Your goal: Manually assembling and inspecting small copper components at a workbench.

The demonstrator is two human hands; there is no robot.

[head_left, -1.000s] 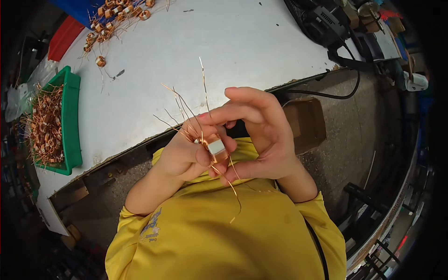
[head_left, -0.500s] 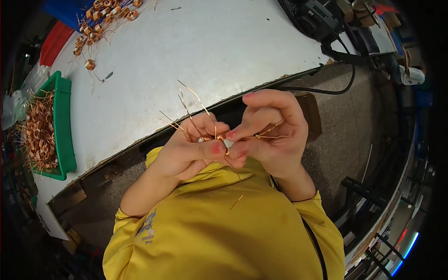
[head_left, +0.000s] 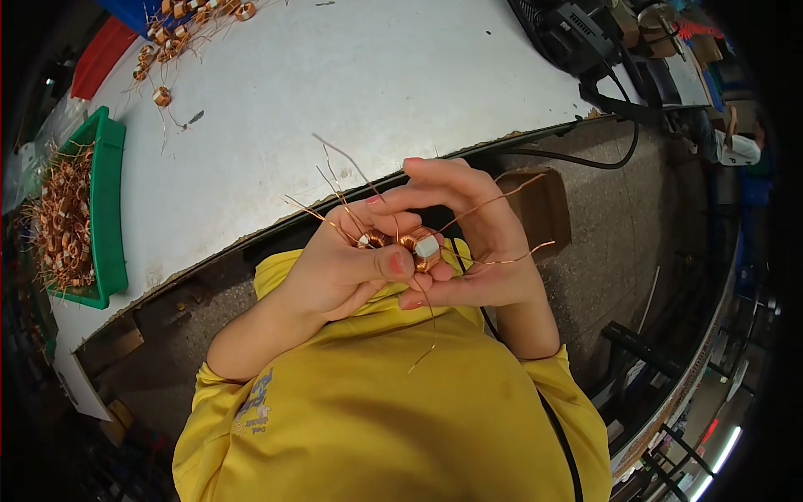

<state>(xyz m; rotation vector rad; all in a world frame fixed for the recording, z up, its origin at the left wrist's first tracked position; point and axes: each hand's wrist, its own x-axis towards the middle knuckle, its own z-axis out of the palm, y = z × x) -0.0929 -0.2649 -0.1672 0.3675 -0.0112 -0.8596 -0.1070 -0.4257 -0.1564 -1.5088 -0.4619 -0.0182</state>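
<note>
Above my lap, my left hand (head_left: 355, 255) is closed around two small copper-wound coils, pinching them between thumb and fingers. One copper coil (head_left: 425, 248) with a white patch sits at the fingertips, its long wire ends sticking out to the right and down. Partly hidden behind the thumb, the second coil (head_left: 370, 240) has leads that rise up and left over the table edge. My right hand (head_left: 485, 226) is spread around the right-hand coil, thumb and forefinger well apart. Its forefinger tip is beside a long raised lead; whether it touches is unclear.
On the far left of the white table (head_left: 318, 92), a green bin (head_left: 110, 209) is heaped with copper coils. More loose coils (head_left: 171, 38) lie behind it near blue and red bins. A black machine (head_left: 569, 38) with a cable stands back right. Below is a cardboard box (head_left: 544, 209).
My right thumb and fingers have come away from the coil and spread apart. The right-hand coil now shows more of its windings and white patch. My left hand keeps its grip.
</note>
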